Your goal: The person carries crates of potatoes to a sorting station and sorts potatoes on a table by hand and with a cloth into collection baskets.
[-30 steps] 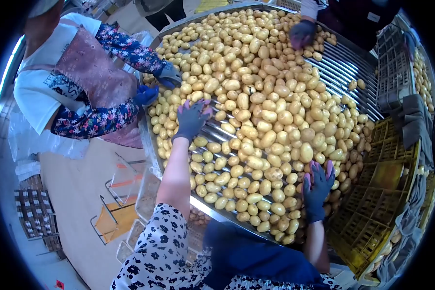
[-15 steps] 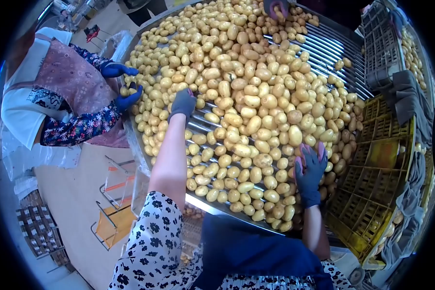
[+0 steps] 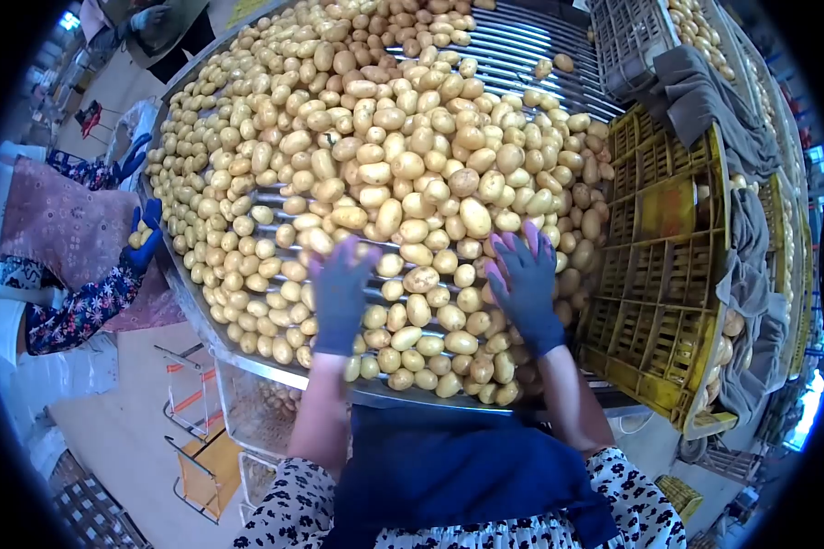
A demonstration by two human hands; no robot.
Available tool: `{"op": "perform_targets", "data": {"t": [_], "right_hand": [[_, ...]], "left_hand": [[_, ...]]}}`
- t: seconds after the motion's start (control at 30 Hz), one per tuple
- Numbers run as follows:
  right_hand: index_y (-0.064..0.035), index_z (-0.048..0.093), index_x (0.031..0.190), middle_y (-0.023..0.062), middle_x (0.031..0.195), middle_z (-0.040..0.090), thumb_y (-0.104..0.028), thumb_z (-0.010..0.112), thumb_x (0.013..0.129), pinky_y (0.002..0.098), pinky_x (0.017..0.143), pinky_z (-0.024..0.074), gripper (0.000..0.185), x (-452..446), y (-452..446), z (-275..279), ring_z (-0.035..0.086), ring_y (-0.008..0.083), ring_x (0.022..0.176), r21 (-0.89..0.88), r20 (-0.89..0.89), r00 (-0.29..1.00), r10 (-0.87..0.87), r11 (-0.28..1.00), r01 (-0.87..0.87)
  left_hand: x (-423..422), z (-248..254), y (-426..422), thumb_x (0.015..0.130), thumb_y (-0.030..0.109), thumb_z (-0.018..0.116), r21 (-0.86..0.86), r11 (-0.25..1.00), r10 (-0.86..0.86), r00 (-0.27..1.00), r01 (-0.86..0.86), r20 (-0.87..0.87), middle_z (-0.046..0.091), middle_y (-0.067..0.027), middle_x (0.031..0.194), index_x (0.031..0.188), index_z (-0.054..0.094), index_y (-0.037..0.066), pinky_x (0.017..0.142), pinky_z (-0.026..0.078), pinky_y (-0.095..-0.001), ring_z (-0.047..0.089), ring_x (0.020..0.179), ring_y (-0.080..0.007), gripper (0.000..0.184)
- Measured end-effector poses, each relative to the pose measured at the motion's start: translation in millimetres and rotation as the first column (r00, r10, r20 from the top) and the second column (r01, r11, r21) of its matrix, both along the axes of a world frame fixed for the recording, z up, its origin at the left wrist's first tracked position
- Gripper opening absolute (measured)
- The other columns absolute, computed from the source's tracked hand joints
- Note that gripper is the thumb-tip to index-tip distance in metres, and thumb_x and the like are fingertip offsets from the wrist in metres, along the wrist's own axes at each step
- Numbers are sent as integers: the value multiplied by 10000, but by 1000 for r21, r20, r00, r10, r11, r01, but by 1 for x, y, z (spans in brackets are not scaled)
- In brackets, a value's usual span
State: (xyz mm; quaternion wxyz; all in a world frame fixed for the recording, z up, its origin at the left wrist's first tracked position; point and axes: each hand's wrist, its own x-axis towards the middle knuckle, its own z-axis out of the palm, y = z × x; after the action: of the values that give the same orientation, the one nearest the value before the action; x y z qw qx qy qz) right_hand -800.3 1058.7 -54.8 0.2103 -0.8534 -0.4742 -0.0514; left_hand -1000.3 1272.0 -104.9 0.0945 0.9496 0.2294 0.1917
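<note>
Potatoes (image 3: 375, 174) cover most of a metal roller table (image 3: 531, 50). My left hand (image 3: 341, 293), in a dark grey glove with pinkish fingertips, lies over the near part of the pile, slightly blurred, fingers spread. To its right, my right hand (image 3: 526, 284) wears a matching glove and rests palm down on the potatoes, fingers apart. Neither hand holds a potato that I can see. Between the two hands lie several potatoes, and bare rollers show beyond my left hand.
A yellow crate (image 3: 655, 265) stands tilted at the table's right edge, with a grey crate (image 3: 627, 41) behind it. Grey cloths (image 3: 705, 105) drape over the crates. At the left, a co-worker's blue glove (image 3: 144, 233) holds potatoes. An orange folding chair (image 3: 209, 471) stands on the floor.
My left hand has drawn back toward me and its fingers have opened out. My right hand stays on the potatoes, fingers spread. The view has shifted to the right.
</note>
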Motion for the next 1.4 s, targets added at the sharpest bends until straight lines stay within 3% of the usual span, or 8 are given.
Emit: {"op": "perform_targets", "data": {"t": [0.07,0.27,0.37,0.43,0.6,0.83,1.0,1.4], "right_hand": [[-93,596,1188,115,1194,573,-218,610,840,517,1086,240,370,-9,-7,6,433,346,1235,-15,-30,1000,4,1000,-4],[-91,567,1206,114,1229,555,-196,600,845,535,1085,256,378,-42,4,6,481,314,1192,83,-169,965,199,979,-187],[-176,586,1176,64,1217,573,-292,616,838,590,1092,193,359,-56,7,3,438,304,1251,-176,-95,879,467,861,-476],[-186,581,1183,64,1209,578,-301,618,837,593,1096,178,367,-42,10,7,413,298,1274,-154,-100,888,448,875,-459],[-137,557,1228,101,1204,571,-276,601,853,520,1080,243,402,-9,16,-1,410,293,1256,-109,18,993,117,987,-115],[-135,573,1206,113,1209,556,-214,584,843,502,1040,314,372,-30,0,7,485,300,1163,-130,-5,953,303,945,-301],[-107,608,1168,114,1227,562,-180,628,816,520,1093,232,360,-44,-7,2,441,335,1231,-67,31,949,314,948,-312],[-116,640,1062,98,1132,606,-215,619,826,515,1077,266,257,-44,6,-18,485,326,1166,6,99,973,211,977,-212]], "left_hand": [[-9,14,37,813,-45,476,-358,904,223,972,-234,-74,540,-157,1256,1190,588,112,1037,347,-421,498,1182,-338,424],[-59,40,71,730,-111,431,-324,859,463,871,-397,162,348,-151,1443,1358,450,92,1104,263,-361,276,1380,-279,660],[-67,60,35,896,49,479,-673,673,472,879,-306,72,614,-52,1100,1200,598,92,745,463,-226,571,893,-99,329],[-64,49,6,939,211,488,-721,650,348,938,-240,1,647,-76,1120,1139,626,108,843,484,-324,623,1017,-196,265],[-32,24,-57,894,146,584,-549,835,78,996,-43,40,622,-85,1074,1190,605,156,811,504,-331,624,970,-243,297],[23,22,-39,815,238,634,-401,913,-35,961,-80,-273,568,-134,933,1008,598,132,697,488,-415,598,818,-324,224],[6,33,-14,777,225,650,-365,921,179,980,-137,84,536,-114,954,963,565,156,673,494,-423,599,782,-329,216],[-14,22,44,767,365,671,-404,829,131,836,-387,-532,656,-113,1036,1124,598,158,824,486,-415,625,959,-309,419]]}}
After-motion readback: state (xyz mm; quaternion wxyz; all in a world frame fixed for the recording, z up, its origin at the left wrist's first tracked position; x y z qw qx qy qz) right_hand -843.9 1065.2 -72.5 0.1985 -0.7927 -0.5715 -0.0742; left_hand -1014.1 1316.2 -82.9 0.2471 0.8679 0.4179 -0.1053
